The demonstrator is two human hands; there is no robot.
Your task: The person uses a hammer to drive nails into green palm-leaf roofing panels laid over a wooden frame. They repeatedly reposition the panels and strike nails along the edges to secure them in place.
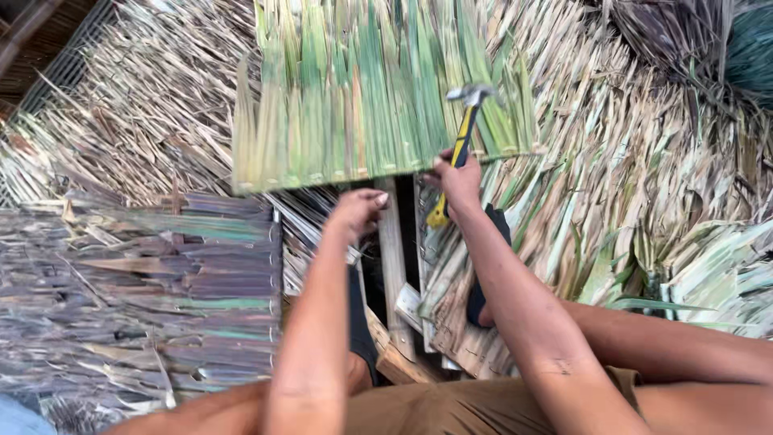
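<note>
Working on a thatch roof, seen from above, left to right:

Old panel (161, 282): grey-purple, weathered leaf strips at far left, lying flat, strips running left to right.

Green panel (362, 89): fresh leaf panel at top centre, leaves running up and down in the view, lower stitched edge lying across, just above both hands.

Left hand (358, 211): curled loosely with fingers bent inward, just under the lower edge of the green panel and beside a wooden batten (394, 266); cannot tell whether anything small is pinched between the fingers.

Right hand (457, 184): closed firmly around the handle of the hammer (460, 141), near its lower end.

Hammer position: over the lower right part of the green panel, head (471, 94) raised above the leaves, not touching them.

Hammer axis: long axis close to upright in the view, slightly leaning; metal head pointing away from the body, yellow handle end (437, 217) pointing back toward the knees.

Step in hand: judged as fixing the lower edge of the green panel to the batten, hammer lifted between blows.

Next move calls for: a short, straight blow near the stitched edge, left fingers kept clear of the head, panel edge kept aligned on the batten.

Dry leaves (644, 201): pale layer at right, spreading under the right forearm.
</note>
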